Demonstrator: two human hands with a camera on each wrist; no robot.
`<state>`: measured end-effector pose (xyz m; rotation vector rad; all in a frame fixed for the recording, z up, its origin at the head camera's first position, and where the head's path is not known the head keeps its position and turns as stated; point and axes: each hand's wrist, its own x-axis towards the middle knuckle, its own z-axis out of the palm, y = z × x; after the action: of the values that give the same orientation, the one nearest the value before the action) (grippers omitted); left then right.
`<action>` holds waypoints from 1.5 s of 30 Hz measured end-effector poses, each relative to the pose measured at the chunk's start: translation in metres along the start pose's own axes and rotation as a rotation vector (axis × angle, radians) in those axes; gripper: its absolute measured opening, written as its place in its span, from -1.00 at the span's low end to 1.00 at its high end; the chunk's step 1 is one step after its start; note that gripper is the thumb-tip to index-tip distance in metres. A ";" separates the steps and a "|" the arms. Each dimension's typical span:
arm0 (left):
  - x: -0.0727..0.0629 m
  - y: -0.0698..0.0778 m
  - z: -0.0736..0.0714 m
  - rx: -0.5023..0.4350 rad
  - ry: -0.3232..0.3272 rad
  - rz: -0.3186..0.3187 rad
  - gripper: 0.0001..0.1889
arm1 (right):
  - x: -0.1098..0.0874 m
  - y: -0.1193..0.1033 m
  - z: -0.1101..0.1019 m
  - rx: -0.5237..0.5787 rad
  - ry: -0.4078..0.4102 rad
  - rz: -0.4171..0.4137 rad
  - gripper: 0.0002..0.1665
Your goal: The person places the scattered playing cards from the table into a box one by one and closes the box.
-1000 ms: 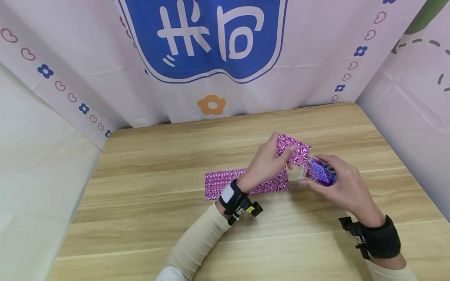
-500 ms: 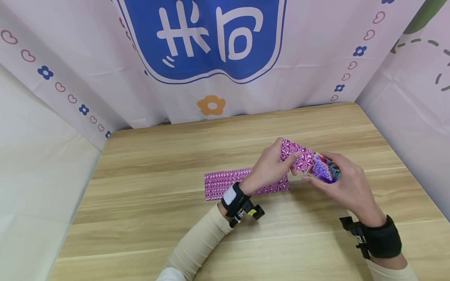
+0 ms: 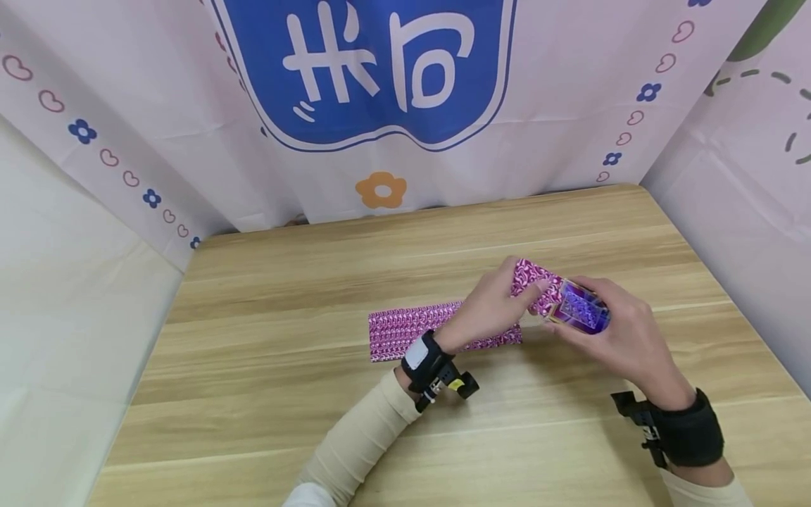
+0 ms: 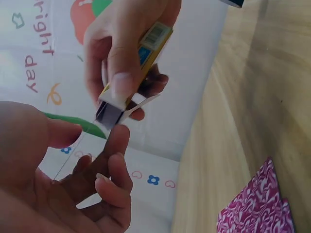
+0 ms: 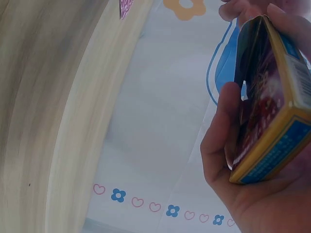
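Observation:
My left hand (image 3: 486, 304) pinches a magenta-and-white patterned card (image 3: 527, 273) between thumb and fingers. In the left wrist view the card shows edge-on as a thin line running to the mouth of a small card box (image 4: 149, 46). My right hand (image 3: 630, 338) grips this box around its sides, its purple-blue face (image 3: 581, 308) upward in the head view. The card's far end reaches the box's open end, where a pale flap (image 4: 141, 106) sticks out. In the right wrist view, the box's gold-and-blue edge (image 5: 274, 153) lies over my palm.
A spread row of overlapping cards (image 3: 405, 329) with the same magenta pattern lies on the wooden table (image 3: 266, 352), partly hidden beneath my left hand and wrist. A printed white cloth (image 3: 545, 141) hangs behind the table's far edge.
My left hand has moved right and slightly nearer with the card, whose end has come up to the box mouth. Less of the card shows now. The right hand has barely moved.

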<state>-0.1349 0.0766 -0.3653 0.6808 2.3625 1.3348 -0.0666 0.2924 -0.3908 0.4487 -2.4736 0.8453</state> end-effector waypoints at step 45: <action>0.007 -0.013 -0.003 -0.211 -0.127 -0.016 -0.91 | 0.000 -0.003 0.002 0.042 -0.041 0.018 -0.08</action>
<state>-0.1449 0.0729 -0.3753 0.6620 2.0875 1.4619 -0.0657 0.2890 -0.3904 0.4631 -2.5045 0.9053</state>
